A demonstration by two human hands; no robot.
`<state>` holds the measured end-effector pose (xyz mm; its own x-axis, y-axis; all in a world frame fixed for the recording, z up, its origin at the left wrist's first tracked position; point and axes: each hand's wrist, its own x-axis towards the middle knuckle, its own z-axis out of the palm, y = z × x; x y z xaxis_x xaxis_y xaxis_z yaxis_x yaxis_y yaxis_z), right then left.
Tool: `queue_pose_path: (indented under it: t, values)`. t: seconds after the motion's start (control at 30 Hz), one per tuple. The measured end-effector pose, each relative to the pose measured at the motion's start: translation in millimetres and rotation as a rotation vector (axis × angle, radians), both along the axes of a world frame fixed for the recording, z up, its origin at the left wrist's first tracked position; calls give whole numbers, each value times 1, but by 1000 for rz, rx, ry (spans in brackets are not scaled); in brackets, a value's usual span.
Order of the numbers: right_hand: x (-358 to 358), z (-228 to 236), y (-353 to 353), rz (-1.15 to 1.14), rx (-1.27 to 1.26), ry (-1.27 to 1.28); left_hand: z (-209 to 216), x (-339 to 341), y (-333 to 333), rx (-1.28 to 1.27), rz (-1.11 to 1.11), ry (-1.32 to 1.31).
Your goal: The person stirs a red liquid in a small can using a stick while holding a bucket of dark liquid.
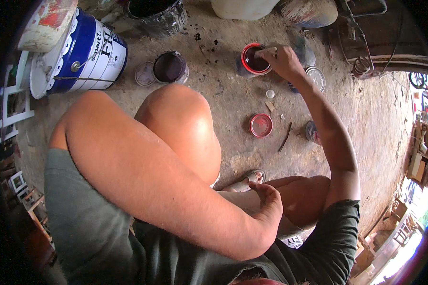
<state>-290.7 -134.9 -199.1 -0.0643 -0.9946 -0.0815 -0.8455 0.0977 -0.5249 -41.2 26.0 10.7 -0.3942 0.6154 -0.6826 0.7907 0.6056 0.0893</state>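
My right hand [284, 61] reaches over a small tin with a red rim [245, 66], which holds dark paint. Its fingers are bent together above the tin's mouth, and whatever they grip is too small or hidden to make out. Close to my bent right leg is my left hand [268, 204], its fingers curled in, with their inner side out of sight. A red-rimmed lid [261, 126] lies flat on the floor between the two hands. Near the tin are a small white cap [270, 93] and a lidded tin [317, 78], partly behind my right wrist.
Left of the red-rimmed tin stands an open can of dark paint [171, 68], its lid [145, 74] beside it. Farther left is a large blue and white bucket [92, 54]; a blackened bucket [164, 21] stands at the back. A thin stick [285, 137] and another can [313, 132] are at right.
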Motion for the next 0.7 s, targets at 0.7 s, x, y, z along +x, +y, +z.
queue_pose_path:
  t: [0.7]
  values:
    - [-7, -8, -4, -23, -59, 114, -1, 8, 2, 60, -14, 6]
